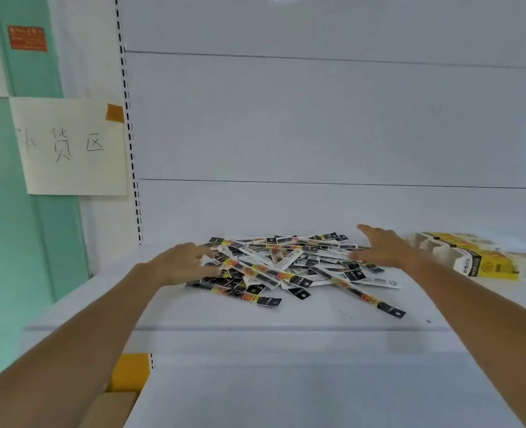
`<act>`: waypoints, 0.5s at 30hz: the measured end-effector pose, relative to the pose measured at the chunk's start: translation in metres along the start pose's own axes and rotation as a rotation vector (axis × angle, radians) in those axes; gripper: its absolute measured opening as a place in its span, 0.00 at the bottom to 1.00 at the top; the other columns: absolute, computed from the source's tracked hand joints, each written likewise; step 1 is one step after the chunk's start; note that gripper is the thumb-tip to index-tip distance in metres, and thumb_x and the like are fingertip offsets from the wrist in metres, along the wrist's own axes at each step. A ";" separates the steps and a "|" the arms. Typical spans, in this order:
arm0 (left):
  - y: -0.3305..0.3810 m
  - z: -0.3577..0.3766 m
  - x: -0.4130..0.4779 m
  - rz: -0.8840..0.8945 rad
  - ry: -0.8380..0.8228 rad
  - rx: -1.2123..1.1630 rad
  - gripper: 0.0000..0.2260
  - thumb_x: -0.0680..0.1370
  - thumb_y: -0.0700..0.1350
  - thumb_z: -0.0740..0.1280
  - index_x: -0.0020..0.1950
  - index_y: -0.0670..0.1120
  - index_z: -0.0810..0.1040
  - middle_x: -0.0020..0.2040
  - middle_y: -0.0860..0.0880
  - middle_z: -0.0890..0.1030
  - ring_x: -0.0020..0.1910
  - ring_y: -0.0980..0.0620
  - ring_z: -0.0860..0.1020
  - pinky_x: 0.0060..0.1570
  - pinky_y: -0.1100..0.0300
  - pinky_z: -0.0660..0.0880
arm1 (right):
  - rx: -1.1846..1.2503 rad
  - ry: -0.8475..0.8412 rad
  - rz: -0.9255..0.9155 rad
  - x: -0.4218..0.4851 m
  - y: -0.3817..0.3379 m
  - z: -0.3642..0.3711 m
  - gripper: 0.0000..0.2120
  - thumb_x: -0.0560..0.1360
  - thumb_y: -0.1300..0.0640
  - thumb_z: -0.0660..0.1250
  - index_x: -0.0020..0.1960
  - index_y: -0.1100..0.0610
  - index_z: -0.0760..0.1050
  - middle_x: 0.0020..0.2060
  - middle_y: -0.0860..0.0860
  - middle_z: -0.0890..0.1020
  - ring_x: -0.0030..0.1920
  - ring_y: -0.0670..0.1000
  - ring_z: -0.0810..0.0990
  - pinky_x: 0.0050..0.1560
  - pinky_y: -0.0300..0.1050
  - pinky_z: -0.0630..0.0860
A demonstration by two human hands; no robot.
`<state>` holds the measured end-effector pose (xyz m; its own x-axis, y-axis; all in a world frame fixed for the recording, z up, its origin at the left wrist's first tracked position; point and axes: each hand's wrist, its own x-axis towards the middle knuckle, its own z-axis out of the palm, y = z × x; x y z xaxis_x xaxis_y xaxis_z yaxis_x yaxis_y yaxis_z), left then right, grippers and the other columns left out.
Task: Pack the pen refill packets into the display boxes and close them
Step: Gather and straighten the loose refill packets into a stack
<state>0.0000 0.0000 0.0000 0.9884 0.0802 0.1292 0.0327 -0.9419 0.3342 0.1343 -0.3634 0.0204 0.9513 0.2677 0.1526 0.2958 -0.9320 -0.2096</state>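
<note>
A loose heap of long, thin pen refill packets (286, 267), black, white and yellow, lies in the middle of a white shelf (286, 316). My left hand (184, 262) is at the heap's left edge, fingers spread and touching the packets. My right hand (385, 247) is at the heap's right back edge, fingers straight and spread over the packets. Neither hand grips anything. Yellow and white display boxes (471, 257) lie flat and open at the right end of the shelf, beyond my right hand.
The shelf's white back panel (317, 125) rises behind the heap. A paper note (70, 146) is taped on the left upright, beside a green wall (5, 242). A yellow and brown carton (129, 375) sits below the shelf at the left.
</note>
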 end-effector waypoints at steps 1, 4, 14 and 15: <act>-0.004 0.003 -0.002 -0.022 -0.016 -0.028 0.26 0.71 0.62 0.67 0.66 0.53 0.71 0.60 0.49 0.73 0.61 0.49 0.71 0.60 0.55 0.68 | -0.039 -0.024 0.054 -0.003 0.006 0.006 0.39 0.73 0.42 0.66 0.75 0.54 0.52 0.72 0.56 0.64 0.71 0.58 0.62 0.69 0.56 0.61; -0.012 0.018 -0.011 -0.054 -0.043 -0.036 0.35 0.64 0.71 0.66 0.67 0.56 0.69 0.65 0.51 0.71 0.65 0.50 0.69 0.62 0.55 0.67 | -0.114 -0.092 0.154 -0.014 0.017 0.026 0.38 0.73 0.38 0.62 0.75 0.53 0.51 0.72 0.56 0.62 0.72 0.60 0.59 0.69 0.60 0.60; 0.028 0.048 0.001 -0.070 0.053 0.259 0.32 0.70 0.69 0.61 0.64 0.47 0.68 0.65 0.46 0.69 0.62 0.46 0.68 0.58 0.52 0.68 | -0.144 -0.008 0.052 -0.017 -0.054 0.065 0.24 0.78 0.44 0.54 0.67 0.59 0.64 0.64 0.58 0.71 0.65 0.59 0.68 0.64 0.59 0.65; 0.032 0.052 0.002 -0.044 0.097 0.274 0.34 0.71 0.68 0.62 0.68 0.47 0.65 0.69 0.46 0.65 0.66 0.45 0.64 0.62 0.51 0.65 | -0.167 0.015 0.055 -0.017 -0.061 0.066 0.25 0.78 0.44 0.53 0.67 0.60 0.63 0.65 0.58 0.71 0.66 0.59 0.67 0.64 0.60 0.64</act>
<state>0.0109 -0.0465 -0.0376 0.9668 0.1411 0.2131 0.1270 -0.9888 0.0787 0.1061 -0.2954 -0.0330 0.9639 0.2130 0.1600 0.2241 -0.9730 -0.0546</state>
